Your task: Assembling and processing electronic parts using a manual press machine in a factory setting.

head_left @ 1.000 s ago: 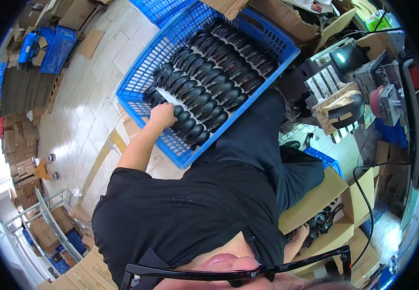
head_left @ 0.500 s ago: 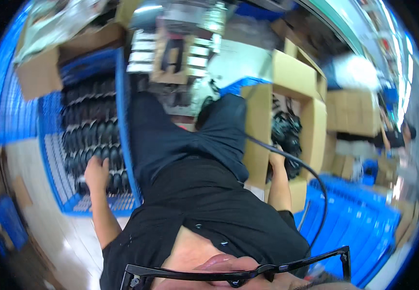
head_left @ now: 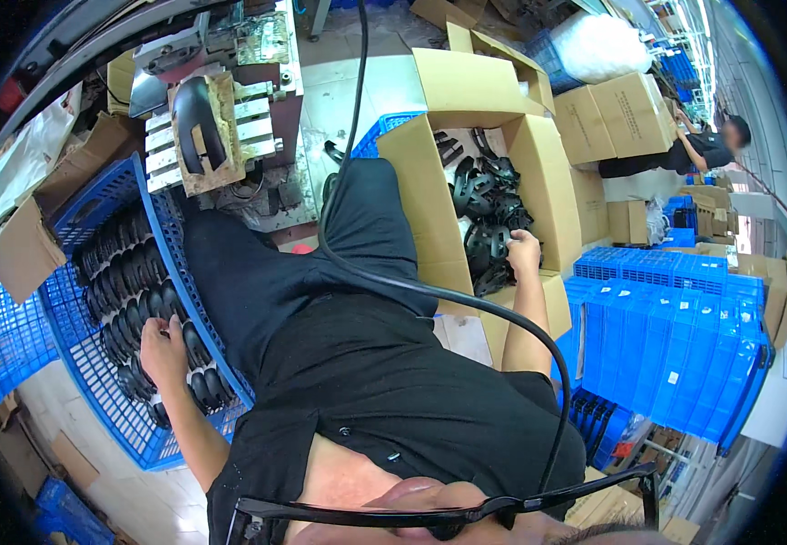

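Observation:
On the left, a blue plastic crate (head_left: pixel 130 442) holds rows of black curved plastic parts (head_left: pixel 125 277). My left hand (head_left: pixel 164 352) is over these rows, thumb and fingers closed around one of the curved parts. To the right of my legs stands an open cardboard box (head_left: pixel 552 186) with a jumbled heap of black molded plastic pieces (head_left: pixel 484 195). My right hand (head_left: pixel 525 252) is at that box's near right side, fingers curled in a pinch against the pieces. What lies within that pinch is mostly hidden by the fingers.
Ahead, a machine bed (head_left: pixel 262 118) carries a fixture with a black curved shell (head_left: pixel 195 123) on it. A black cable (head_left: pixel 448 295) crosses in front of my body. Blue crates (head_left: pixel 661 336) are stacked at right. A person (head_left: pixel 684 150) stands beyond cardboard cartons (head_left: pixel 616 118).
My view has turned, so the crate, machine and box sit differently in the picture. My right hand shows more fully at the box; my left hand stays over the crate's rows.

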{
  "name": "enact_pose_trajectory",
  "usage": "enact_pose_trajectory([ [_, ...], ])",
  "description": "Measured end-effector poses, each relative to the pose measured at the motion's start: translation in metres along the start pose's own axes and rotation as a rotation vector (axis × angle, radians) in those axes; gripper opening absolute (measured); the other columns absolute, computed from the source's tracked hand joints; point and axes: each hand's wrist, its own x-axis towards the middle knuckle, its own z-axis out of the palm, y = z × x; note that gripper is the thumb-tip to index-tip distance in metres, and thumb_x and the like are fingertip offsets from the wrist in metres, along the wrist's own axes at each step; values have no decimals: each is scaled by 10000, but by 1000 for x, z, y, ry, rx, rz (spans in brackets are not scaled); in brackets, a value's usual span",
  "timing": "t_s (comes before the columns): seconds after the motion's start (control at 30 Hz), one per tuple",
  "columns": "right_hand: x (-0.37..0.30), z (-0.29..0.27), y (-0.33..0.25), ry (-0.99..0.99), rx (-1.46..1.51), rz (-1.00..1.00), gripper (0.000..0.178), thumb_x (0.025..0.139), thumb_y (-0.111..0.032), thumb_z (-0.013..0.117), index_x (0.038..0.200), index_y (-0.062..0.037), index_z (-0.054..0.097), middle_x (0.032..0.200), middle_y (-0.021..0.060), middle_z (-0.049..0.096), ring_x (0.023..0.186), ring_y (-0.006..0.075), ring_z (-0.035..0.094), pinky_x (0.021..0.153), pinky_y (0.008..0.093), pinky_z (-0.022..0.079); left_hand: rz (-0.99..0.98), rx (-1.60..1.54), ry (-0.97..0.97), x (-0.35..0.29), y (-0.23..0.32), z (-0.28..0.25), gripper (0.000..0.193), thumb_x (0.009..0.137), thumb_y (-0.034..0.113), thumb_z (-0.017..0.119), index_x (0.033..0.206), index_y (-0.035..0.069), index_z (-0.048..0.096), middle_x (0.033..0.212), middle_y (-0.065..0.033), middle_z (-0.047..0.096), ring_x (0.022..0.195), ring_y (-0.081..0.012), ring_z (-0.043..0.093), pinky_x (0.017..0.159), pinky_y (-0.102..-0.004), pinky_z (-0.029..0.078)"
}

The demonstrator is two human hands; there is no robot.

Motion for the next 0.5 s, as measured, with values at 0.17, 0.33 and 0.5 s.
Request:
enact_pose_trajectory([
  [0.17, 2, -3, -3, -64, 659, 223, 398, 972, -54, 718, 1370, -66, 710, 1050, 2, 737, 826, 115, 646, 680, 285, 509, 35, -9, 24, -3, -1, -1, 319, 1009, 333, 715, 967, 24, 647, 947, -196, 695, 883, -420, 681, 785, -503, 525],
  [0.33, 9, 15, 5, -28, 481, 230, 423, 961, -62, 741, 1380, -23, 699, 1052, 43, 748, 776, 127, 667, 644, 294, 533, 81, -52, 55, 0, 22, -7, 320, 1006, 323, 724, 942, 21, 641, 911, -181, 688, 852, -401, 682, 770, -486, 528],
  [0.5, 12, 51, -10, 27, 520, 217, 305, 935, -62, 744, 1237, -24, 759, 1025, 84, 739, 770, 169, 679, 609, 337, 568, 92, -119, 121, -2, 39, -21, 261, 963, 268, 768, 916, 36, 655, 871, -165, 676, 819, -382, 681, 757, -466, 536],
])
